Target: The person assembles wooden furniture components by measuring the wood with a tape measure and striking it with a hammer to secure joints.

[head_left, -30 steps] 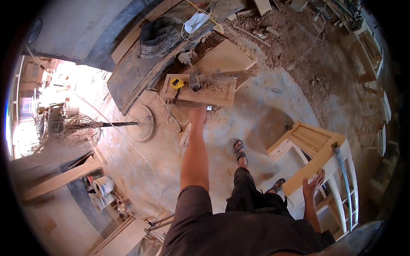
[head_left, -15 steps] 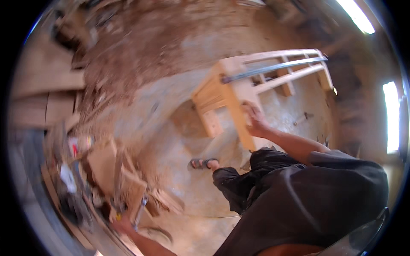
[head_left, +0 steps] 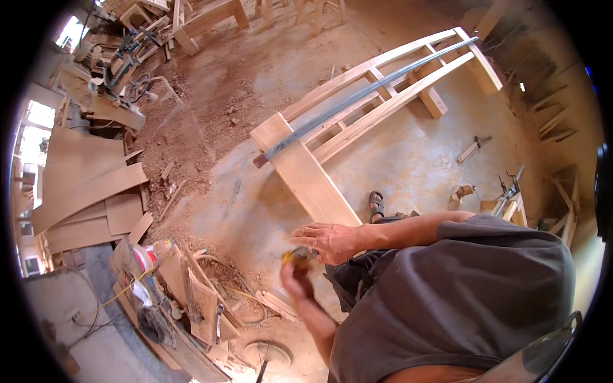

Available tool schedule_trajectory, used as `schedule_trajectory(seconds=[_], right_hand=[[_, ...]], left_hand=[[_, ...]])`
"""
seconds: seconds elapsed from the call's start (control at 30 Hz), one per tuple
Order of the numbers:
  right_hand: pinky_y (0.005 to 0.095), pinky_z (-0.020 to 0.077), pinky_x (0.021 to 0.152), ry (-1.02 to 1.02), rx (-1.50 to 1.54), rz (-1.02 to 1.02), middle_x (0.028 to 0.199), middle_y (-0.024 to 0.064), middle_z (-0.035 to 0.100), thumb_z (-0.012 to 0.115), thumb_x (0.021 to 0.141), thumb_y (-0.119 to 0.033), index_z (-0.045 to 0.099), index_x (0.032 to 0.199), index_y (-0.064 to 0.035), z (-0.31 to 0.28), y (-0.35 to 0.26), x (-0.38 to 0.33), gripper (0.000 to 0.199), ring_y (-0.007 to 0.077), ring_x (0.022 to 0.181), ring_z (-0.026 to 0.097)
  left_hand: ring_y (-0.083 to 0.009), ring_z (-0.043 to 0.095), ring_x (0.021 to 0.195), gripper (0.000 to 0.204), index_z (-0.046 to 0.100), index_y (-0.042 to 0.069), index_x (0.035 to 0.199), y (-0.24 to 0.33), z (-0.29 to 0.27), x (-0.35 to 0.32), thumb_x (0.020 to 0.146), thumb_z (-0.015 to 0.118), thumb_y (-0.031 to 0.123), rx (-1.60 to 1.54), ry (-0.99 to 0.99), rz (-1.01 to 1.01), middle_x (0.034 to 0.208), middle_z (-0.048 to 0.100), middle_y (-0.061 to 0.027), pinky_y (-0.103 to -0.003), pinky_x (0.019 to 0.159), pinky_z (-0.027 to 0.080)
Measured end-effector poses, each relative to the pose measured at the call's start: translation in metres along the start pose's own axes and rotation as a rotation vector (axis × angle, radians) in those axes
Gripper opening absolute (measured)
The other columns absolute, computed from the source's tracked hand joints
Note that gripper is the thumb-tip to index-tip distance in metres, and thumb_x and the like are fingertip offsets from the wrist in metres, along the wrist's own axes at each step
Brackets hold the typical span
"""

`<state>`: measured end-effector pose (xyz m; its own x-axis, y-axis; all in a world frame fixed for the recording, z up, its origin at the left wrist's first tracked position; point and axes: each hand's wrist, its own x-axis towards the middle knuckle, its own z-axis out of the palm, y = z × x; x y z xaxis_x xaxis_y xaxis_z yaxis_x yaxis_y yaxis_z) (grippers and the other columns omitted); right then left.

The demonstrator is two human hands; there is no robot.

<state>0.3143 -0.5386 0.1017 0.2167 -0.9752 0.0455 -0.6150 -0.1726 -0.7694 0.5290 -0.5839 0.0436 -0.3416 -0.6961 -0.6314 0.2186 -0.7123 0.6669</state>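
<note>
My left hand (head_left: 297,281) is closed round a small yellow and dark tape measure (head_left: 293,258), partly blurred and covered by the fingers. Just above it, my right hand (head_left: 329,241) reaches across with its fingers stretched out; its palm side is hidden, and I see nothing held in it. Both hands are in front of my body, close to the near end of a pale wooden frame (head_left: 310,182) with a wide end board and slatted rails. A long steel bar clamp (head_left: 364,105) lies lengthwise over the frame.
Wood boards, a hose and tools crowd a bench (head_left: 172,338) at lower left. Large brown panels (head_left: 86,198) lean at far left. A clamp (head_left: 471,149) lies on the floor to the right. Wood scraps and shavings litter the dusty floor; more wooden frames (head_left: 211,22) stand behind.
My left hand has come from the cluttered bench to my front, bringing the tape measure. My right hand has let go of the frame's end board and moved beside the left. The view has shifted.
</note>
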Motion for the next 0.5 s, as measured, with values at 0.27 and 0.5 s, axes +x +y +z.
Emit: schedule_trajectory(seconds=[0.27,0.5], right_hand=[[0.0440,0.0461,0.102,0.185,0.021,0.150,0.129,0.0205,0.056,0.074,0.082,-0.017,0.053,0.132,0.0020,-0.117,0.067,-0.151,0.058,0.0381,0.121,0.053],[0.0434,0.0491,0.094,0.196,0.268,0.503,0.116,0.0235,0.062,0.070,0.083,-0.018,0.058,0.128,-0.0012,-0.178,0.084,-0.246,0.049,0.0408,0.109,0.059]], left_hand=[[-0.0135,0.064,0.081,0.032,0.064,-0.007,0.119,-0.048,0.236,-0.024,0.098,0.060,0.016,0.440,-0.320,-0.086,0.095,0.069,-0.0078,-0.027,0.073,0.052],[-0.0103,0.065,0.075,0.015,0.070,-0.003,0.102,-0.116,0.324,-0.014,0.087,0.069,-0.001,0.620,-0.417,-0.023,0.090,0.070,-0.0040,-0.023,0.069,0.054]])
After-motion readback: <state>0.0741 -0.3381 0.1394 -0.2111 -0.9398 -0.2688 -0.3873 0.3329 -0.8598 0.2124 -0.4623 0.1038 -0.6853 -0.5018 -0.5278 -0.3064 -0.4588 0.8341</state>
